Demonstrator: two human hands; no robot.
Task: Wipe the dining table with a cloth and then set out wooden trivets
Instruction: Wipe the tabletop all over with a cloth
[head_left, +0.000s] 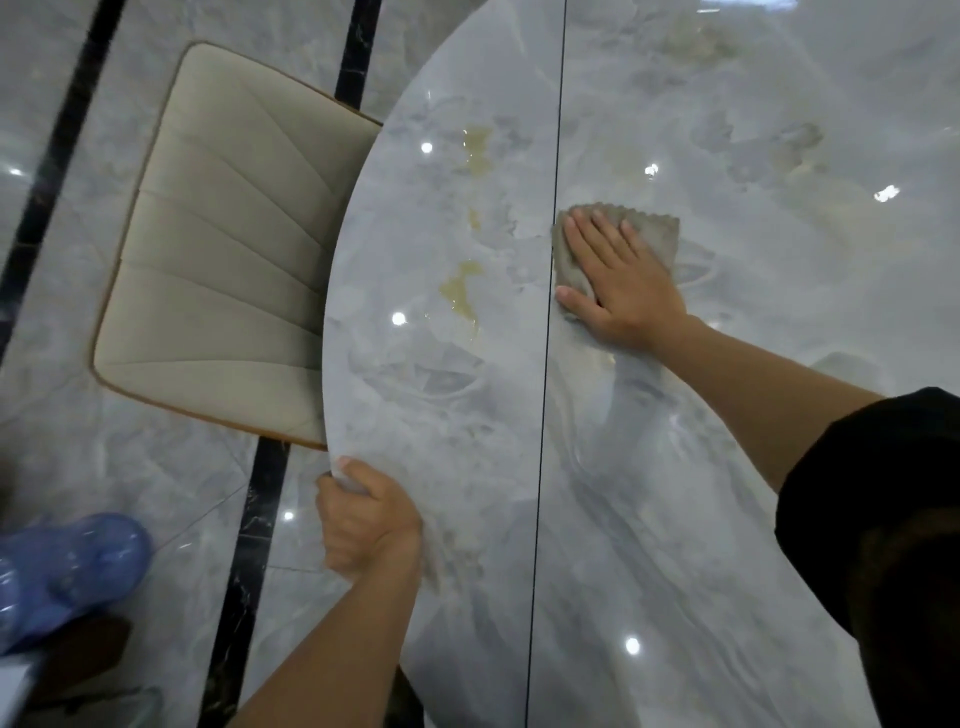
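A glossy grey marble dining table (467, 405) with a rounded left end fills most of the view; a thin dark seam runs down its top. My right hand (618, 280) lies flat with straight fingers on a grey-beige cloth (660, 234), pressing it to the tabletop just right of the seam. My left hand (366, 519) grips the table's rounded edge at the lower left, thumb on top and fingers curled under. Yellowish marks (460, 288) show on the top left of the seam. No wooden trivets are in view.
A cream padded chair (228, 249) with a wooden rim is tucked against the table's left edge. A blue translucent water jug (67, 571) lies at the lower left on the marble floor, which has black inlay stripes (254, 561).
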